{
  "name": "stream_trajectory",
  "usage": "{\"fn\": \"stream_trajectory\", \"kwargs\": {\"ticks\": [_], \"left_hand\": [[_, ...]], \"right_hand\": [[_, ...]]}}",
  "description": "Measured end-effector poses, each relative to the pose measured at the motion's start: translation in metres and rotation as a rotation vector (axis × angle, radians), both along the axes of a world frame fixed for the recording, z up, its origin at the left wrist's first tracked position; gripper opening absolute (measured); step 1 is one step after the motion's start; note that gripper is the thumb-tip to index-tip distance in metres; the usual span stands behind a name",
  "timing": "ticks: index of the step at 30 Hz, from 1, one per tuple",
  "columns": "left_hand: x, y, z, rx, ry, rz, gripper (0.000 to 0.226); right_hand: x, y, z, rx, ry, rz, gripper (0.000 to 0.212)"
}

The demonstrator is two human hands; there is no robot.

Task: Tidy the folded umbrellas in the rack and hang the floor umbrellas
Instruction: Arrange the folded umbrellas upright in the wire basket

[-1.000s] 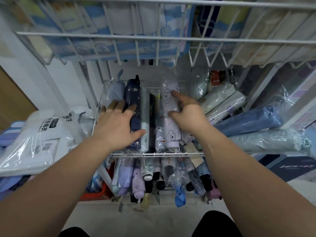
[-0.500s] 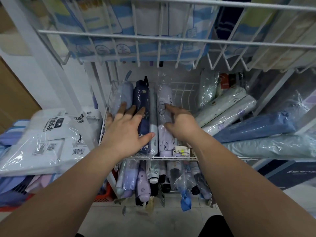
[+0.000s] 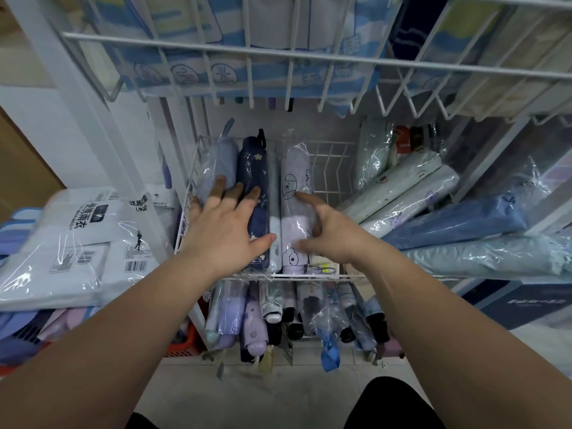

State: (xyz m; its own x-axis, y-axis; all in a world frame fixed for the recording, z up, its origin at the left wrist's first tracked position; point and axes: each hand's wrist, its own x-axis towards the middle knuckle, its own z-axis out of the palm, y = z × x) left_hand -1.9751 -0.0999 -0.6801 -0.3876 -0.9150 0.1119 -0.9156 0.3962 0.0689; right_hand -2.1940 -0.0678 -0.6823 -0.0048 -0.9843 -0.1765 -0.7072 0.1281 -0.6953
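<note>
A white wire basket (image 3: 328, 156) on the rack holds folded umbrellas in clear sleeves, lying side by side. From left to right they are a pale blue umbrella (image 3: 221, 162), a navy star-print umbrella (image 3: 252, 162), a thin grey-blue one (image 3: 274, 218) and a lilac puppy-print umbrella (image 3: 295, 178). My left hand (image 3: 227, 230) lies flat with spread fingers on the pale blue and navy ones. My right hand (image 3: 334, 235) rests against the right side of the lilac umbrella, fingers apart, not closed around it. The basket's right half is bare wire.
Several more folded umbrellas (image 3: 257, 317) hang in a lower basket below. Longer wrapped umbrellas (image 3: 458, 221) lie stacked at the right. Bagged raincoats (image 3: 74, 243) sit on the left. An upper wire shelf (image 3: 278, 60) overhangs. Tiled floor (image 3: 247, 394) lies below, with an orange crate (image 3: 185, 345).
Both hands have pushed the umbrellas together toward the basket's left side. The lilac umbrella now lies straight beside the navy one, and the view has shifted closer.
</note>
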Motion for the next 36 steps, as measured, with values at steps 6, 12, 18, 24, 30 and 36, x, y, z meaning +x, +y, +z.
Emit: {"fn": "stream_trajectory", "kwargs": {"ticks": [6, 12, 18, 24, 30, 36], "left_hand": [[-0.002, 0.002, 0.002, 0.004, -0.01, 0.005, 0.091], [-0.001, 0.002, 0.002, 0.008, -0.023, 0.008, 0.091], [-0.002, 0.003, 0.003, 0.01, -0.018, 0.011, 0.091], [-0.003, 0.005, 0.004, 0.022, -0.023, 0.011, 0.09], [-0.001, 0.004, 0.01, 0.076, -0.016, -0.003, 0.095], [0.011, 0.006, 0.021, 0.113, -0.062, -0.078, 0.097]], "right_hand": [[0.024, -0.028, 0.0, -0.103, 0.123, -0.114, 0.092], [0.026, -0.026, -0.002, -0.16, 0.033, -0.171, 0.092], [0.005, -0.028, 0.035, -0.196, 0.086, -0.167, 0.079], [0.009, -0.019, 0.001, -0.116, 0.178, -0.037, 0.086], [0.022, -0.024, -0.013, -0.091, 0.208, -0.004, 0.087], [0.01, -0.022, -0.008, -0.162, 0.216, -0.022, 0.063]]}}
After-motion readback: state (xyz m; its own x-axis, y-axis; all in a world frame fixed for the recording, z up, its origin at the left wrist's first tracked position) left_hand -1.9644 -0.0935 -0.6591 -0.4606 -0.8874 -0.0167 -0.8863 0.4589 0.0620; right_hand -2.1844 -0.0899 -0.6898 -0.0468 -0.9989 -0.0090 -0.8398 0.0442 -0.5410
